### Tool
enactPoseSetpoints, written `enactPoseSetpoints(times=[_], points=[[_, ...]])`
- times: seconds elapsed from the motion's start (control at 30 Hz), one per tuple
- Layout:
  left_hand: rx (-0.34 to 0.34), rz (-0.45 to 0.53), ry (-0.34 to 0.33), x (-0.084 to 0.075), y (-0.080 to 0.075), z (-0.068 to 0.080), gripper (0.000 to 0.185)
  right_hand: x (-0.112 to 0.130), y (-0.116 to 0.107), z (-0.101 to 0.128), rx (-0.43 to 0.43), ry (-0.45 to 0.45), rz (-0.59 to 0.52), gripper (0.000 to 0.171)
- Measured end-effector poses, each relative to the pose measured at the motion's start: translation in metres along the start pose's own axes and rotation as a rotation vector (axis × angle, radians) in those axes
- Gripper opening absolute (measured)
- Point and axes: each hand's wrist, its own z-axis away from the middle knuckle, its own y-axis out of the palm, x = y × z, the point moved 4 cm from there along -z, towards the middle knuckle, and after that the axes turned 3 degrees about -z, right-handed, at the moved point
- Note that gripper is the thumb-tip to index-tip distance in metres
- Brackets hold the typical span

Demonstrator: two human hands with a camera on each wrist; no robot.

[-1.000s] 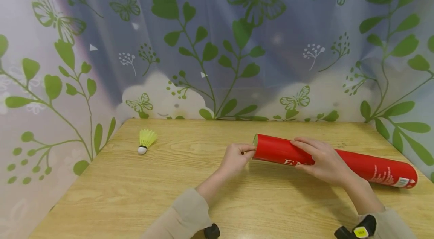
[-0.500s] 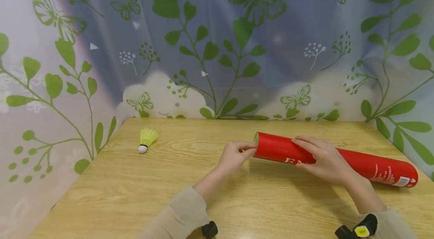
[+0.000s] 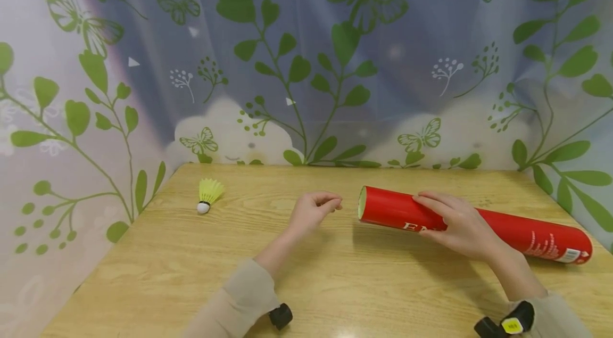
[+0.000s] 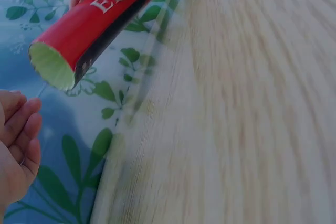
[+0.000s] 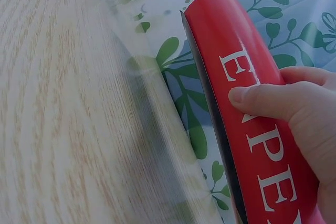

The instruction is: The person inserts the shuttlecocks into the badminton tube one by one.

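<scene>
The right hand [image 3: 457,226] covers the middle of the red tube [image 3: 522,231], hiding most of its white lettering. In the right wrist view the tube's far end is cut off by the bottom edge. The left wrist view shows only part of the left hand [image 4: 16,150], and the wooden table [image 4: 236,129] is blurred

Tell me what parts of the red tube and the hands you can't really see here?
- Red tube: its full printed word; the right hand covers the middle letters in the head view.
- Tube's inside: the open end shows only a pale green rim.
- Left hand: cut off by the left wrist view's edge.
- Small label: too small to read.
</scene>
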Motion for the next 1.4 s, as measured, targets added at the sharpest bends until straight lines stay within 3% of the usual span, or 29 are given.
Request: enactPoseSetpoints(times=[0.33, 1.0, 1.4], points=[[-0.1, -0.05, -0.09, 0.022, -0.056, 0.005, 0.024, 0.001, 0.0, 0.0, 0.002, 0.004, -0.001, 0.076], [-0.304, -0.268, -0.218, 0.066, -0.182, 0.024, 0.036, 0.001, 0.003, 0.001, 0.001, -0.01, 0.002, 0.075], [-0.297, -0.36, -0.26, 0.078, -0.231, 0.026, 0.045, 0.003, 0.004, 0.001, 0.0, -0.015, -0.009, 0.073]])
